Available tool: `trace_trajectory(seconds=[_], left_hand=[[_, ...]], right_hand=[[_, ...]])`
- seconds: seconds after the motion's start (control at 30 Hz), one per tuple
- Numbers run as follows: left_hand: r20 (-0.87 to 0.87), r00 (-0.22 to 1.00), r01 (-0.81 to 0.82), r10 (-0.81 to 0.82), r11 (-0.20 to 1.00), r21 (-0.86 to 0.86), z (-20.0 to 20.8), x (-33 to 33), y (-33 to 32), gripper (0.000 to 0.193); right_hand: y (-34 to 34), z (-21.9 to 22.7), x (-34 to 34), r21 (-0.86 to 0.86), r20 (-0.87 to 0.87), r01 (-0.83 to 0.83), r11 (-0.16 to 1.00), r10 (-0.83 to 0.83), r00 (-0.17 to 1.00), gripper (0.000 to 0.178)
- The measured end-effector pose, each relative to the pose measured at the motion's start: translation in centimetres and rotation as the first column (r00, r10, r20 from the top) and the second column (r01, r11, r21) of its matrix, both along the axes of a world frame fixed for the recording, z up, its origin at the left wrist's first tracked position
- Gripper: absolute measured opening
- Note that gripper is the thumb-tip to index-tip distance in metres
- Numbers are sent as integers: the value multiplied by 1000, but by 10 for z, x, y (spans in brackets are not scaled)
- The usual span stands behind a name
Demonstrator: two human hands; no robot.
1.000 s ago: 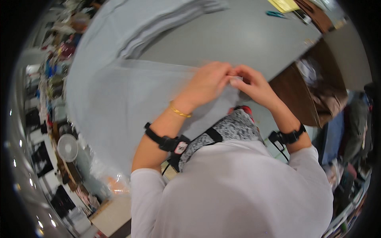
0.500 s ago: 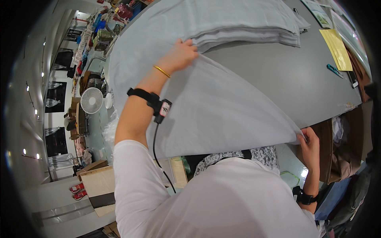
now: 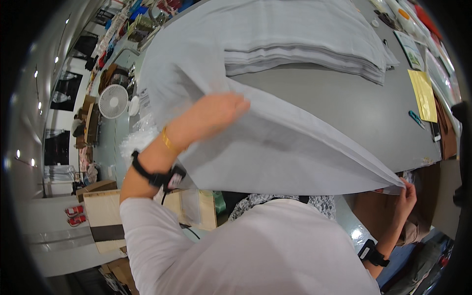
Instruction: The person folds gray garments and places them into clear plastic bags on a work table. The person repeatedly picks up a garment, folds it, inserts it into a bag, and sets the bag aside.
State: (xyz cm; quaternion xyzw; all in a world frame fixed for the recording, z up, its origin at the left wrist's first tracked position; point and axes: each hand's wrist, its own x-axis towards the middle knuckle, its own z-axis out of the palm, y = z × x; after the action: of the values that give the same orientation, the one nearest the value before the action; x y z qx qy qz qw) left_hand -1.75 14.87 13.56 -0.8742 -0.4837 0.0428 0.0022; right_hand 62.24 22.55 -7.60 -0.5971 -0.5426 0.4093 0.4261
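Note:
A large sheet of light grey fabric (image 3: 275, 162) spreads over the near left part of the table and hangs to its front edge. My right hand (image 3: 406, 196) pinches its far right corner. My left hand (image 3: 219, 115) is over the fabric's upper edge, smeared by motion, so its fingers cannot be made out. Around the hand the cloth is lifted into creases and a raised fold. Behind it lies a neat stack of folded grey fabric (image 3: 305, 56) with several layers.
The grey table (image 3: 344, 113) shows between stack and sheet. At the right lie a yellow paper (image 3: 423, 96), a teal-handled cutter (image 3: 416, 119), a phone (image 3: 435, 132) and a booklet (image 3: 409, 50). A white fan (image 3: 114, 101) stands at left, near clear plastic bags (image 3: 140, 135).
My left hand has come nearer to me, and the cloth's edge has risen into folds. My right hand has moved right and slightly down with the corner. The view has shifted.

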Motion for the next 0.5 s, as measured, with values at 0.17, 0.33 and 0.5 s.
trace_trajectory(seconds=[0.17, 0.33, 0.5], left_hand=[[385, 885, -112, 262, 923, -369, 34, 64, -137, 13], [472, 571, -526, 672, 741, -417, 48, 57, -174, 7], [521, 586, -717, 620, 697, -23, -56, 24, -78, 18]], right_hand=[[67, 24, -11, 82, -15, -76, 994, 77, 997, 16], [109, 54, -173, 156, 100, -437, 886, 426, 899, 17], [59, 40, -388, 180, 246, -829, 529, 792, 559, 24]])
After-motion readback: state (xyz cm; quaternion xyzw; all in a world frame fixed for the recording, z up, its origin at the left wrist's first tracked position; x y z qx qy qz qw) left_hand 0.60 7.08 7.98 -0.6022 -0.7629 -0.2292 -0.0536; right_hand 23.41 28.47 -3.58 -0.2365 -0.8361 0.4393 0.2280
